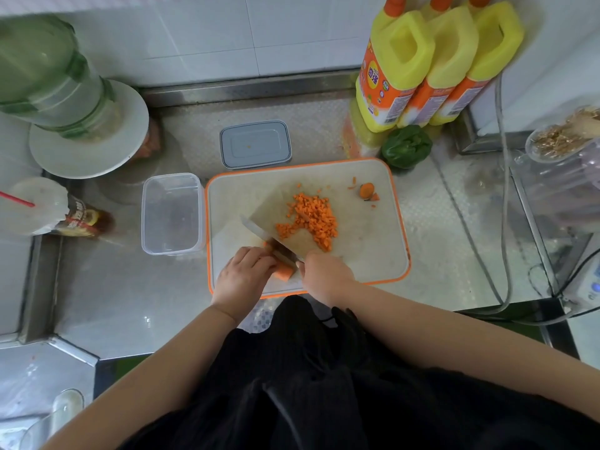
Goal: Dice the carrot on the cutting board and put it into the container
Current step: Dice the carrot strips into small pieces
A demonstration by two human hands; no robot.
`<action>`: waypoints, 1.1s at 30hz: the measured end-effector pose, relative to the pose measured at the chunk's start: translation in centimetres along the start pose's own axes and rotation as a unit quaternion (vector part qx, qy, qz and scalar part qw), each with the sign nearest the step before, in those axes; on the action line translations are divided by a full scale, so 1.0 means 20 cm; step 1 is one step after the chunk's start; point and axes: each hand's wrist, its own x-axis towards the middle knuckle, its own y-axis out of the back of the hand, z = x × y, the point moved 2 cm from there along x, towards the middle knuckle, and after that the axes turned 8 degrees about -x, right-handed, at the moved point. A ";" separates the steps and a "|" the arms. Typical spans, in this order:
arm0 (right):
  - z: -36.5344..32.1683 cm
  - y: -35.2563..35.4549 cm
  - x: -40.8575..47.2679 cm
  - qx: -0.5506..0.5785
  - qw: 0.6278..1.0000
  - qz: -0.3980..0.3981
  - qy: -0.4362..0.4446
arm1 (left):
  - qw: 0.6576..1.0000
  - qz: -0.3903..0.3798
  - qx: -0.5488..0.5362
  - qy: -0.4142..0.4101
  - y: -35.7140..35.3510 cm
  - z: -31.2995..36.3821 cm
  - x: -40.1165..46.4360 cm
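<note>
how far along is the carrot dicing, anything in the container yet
Mostly done: a pile of diced carrot lies on the cutting board, with the cut-off carrot end set aside. In hand: the left hand holds the last carrot piece while the right hand has a grip on the knife. Left: finishing that piece and moving everything into the container, which holds no carrot.

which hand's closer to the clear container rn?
Left. The left hand holds the carrot piece just right of the clear container; the right hand grips the knife, farther right.
</note>
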 end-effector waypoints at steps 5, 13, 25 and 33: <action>0.04 0.04 0.05 0.050 0.999 -0.021 -0.005 | 1.000 -0.002 0.005 0.007 -0.01 -0.02 -0.02; 0.09 0.02 -0.02 0.002 1.000 0.005 0.022 | 1.000 0.012 0.004 0.001 0.00 -0.01 -0.01; 0.08 0.01 -0.05 -0.051 0.998 0.006 0.039 | 1.000 0.016 0.002 0.007 0.00 -0.01 -0.01; 0.07 0.02 -0.01 -0.051 0.998 0.000 0.030 | 1.000 0.025 0.011 -0.016 0.00 0.00 0.00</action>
